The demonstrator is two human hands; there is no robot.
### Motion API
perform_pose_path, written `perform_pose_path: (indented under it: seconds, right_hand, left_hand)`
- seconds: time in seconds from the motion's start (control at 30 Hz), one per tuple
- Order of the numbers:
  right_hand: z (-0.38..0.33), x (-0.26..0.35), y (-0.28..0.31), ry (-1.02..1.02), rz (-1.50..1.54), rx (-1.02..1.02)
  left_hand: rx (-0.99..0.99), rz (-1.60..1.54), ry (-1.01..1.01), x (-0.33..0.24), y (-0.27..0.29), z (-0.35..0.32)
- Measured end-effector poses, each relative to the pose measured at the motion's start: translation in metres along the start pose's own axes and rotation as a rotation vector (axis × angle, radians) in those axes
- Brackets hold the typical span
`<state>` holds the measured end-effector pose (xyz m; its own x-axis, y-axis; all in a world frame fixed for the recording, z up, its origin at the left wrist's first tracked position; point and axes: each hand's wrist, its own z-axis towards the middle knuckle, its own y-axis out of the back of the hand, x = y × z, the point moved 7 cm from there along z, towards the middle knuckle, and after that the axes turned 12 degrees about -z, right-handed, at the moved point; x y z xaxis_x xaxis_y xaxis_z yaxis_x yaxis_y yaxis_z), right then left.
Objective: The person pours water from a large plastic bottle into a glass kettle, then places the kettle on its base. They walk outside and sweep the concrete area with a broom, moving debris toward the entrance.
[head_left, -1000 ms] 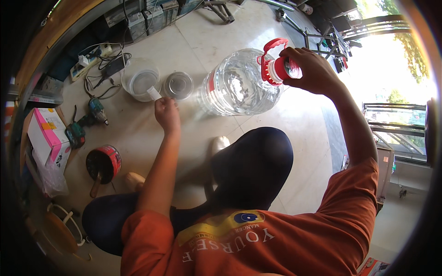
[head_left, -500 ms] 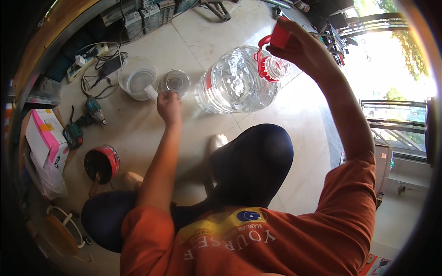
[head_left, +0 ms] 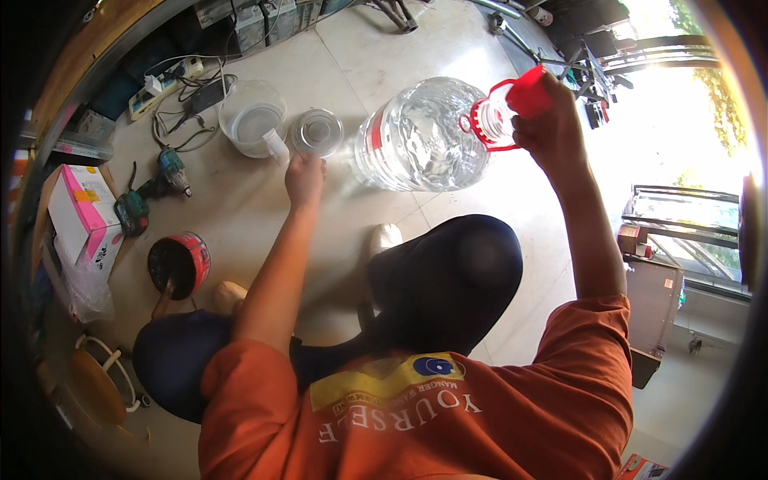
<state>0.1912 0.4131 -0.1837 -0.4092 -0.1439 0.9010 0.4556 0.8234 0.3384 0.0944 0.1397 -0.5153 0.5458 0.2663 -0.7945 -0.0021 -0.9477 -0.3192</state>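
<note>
Red plastic, the bottle cap (head_left: 530,93), is gripped in the fingers of the right hand (head_left: 552,132), raised at about 1 o'clock just beside the red-collared neck of the large clear water bottle (head_left: 424,134). The bottle is tilted on the tiled floor (head_left: 240,216), its mouth pointed toward 2 o'clock and its base toward 9 o'clock. The left hand (head_left: 305,178) is closed around a small whitish object; what it is cannot be told. At 12 o'clock from that hand, a small clear glass jar (head_left: 318,132) is stood upright. A translucent jug (head_left: 253,117) is placed just beside the jar, at its 9 o'clock. Further out, near 9 o'clock, a green power drill (head_left: 152,190) and a red-rimmed round tin (head_left: 181,262) are laid on the floor.
</note>
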Motion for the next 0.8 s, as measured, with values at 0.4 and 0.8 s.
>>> perform_pose_path:
  seconds: [0.4, 0.8]
  right_hand:
    - [0.004, -0.019, 0.068, -0.113, 0.319, 0.057]
    - [0.012, -0.039, 0.135, 0.025, -0.132, -0.203]
  left_hand:
    - [0.373, 0.256, 0.322, 0.149, -0.039, 0.057]
    - [0.352, -0.645, 0.676, 0.152, -0.136, 0.016]
